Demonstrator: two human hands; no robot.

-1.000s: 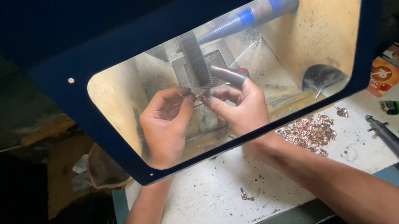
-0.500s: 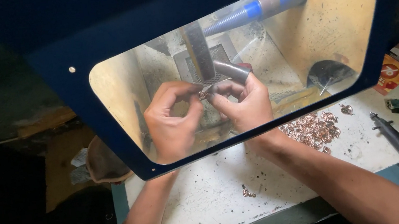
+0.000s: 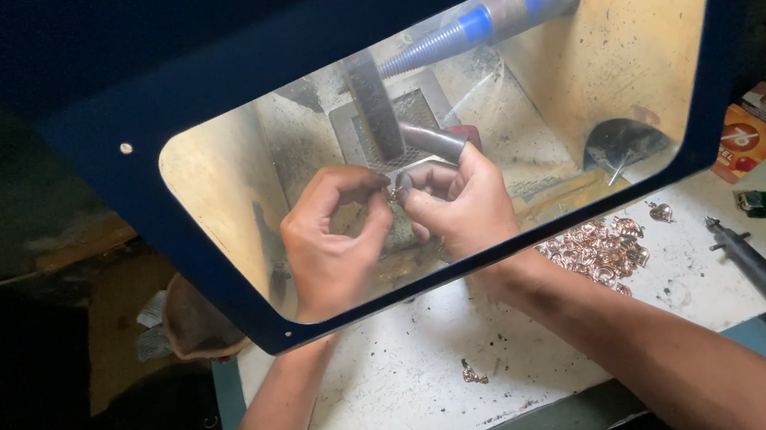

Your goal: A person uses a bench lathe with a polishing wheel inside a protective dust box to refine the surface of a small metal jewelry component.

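Small metal piece (image 3: 396,190) sits pinched between both hands inside the lit cabinet, just under the dark vertical nozzle (image 3: 374,105). Since a second ago the hands have closed in and the piece has moved nearer the nozzle tip. Left hand (image 3: 332,243) curls, fingers narrow on the piece. Right hand (image 3: 460,203) also grips a grey tube (image 3: 434,141). Copper-coloured parts pile (image 3: 601,248) on the worktop (image 3: 408,383).

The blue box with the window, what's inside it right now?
Inside the blue box, both hands: the left hand and right hand pinch a small piece under a nozzle. A blue hose enters at the top. The piece's shape is hidden by fingers.
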